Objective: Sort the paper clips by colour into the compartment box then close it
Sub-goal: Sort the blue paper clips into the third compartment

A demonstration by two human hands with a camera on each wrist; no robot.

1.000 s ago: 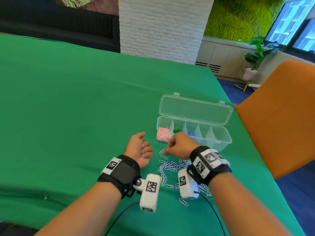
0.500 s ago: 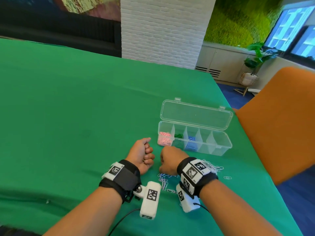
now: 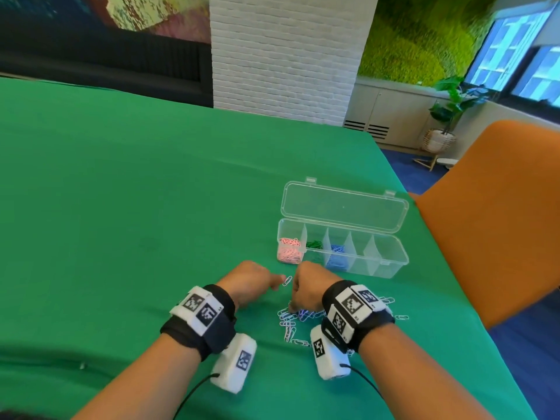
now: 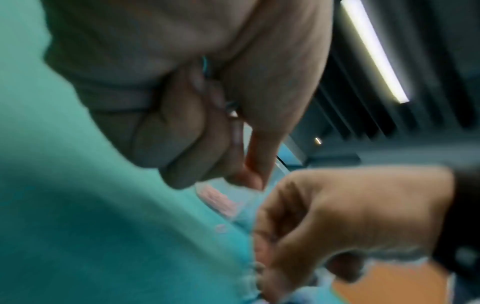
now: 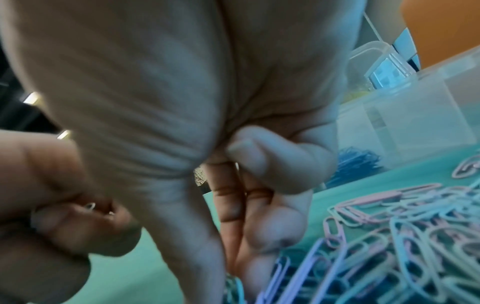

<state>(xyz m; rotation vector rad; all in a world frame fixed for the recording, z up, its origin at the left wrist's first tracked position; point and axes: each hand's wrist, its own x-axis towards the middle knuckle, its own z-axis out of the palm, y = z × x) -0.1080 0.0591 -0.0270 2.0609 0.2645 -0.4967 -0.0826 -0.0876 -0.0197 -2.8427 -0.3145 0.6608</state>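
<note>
1. Sorting step under way, box not ready for closing: compartment box (image 3: 342, 259) open on the green counter (image 3: 121, 207), lid (image 3: 344, 206) folded back on the far side.
2. Already sorted: pink clips (image 3: 289, 253) in the leftmost compartment, green clips (image 3: 313, 245) in the next, blue clips (image 3: 336, 256) in the third; the two compartments further right look empty.
3. Left to sort: loose pile of pale clips (image 3: 291, 321) on the counter, between the wrists and just in front of the box; colours pale, lilac and whitish-blue as far as can be told.
4. Right hand (image 3: 309, 287) curled over the pile, fingertips down among the clips; whether a clip is actually pinched cannot be told from any view.
5. Left hand (image 3: 248, 280) loosely fisted just beside the right, apparently clasping a few gathered clips; a glint of wire between the curled fingers (image 4: 182, 123) in both wrist views.
6. Single clip (image 3: 287, 281) in the narrow gap between the two hands, at the left fingertips; held or merely lying there, unclear.
7. Next move, as a judgement: pinch out clips of one colour, carry them over the front wall and release into an empty compartment, keeping lilac apart from whitish-blue; pale shades easy to confuse and tangled clips likely to drag neighbours along.
</note>
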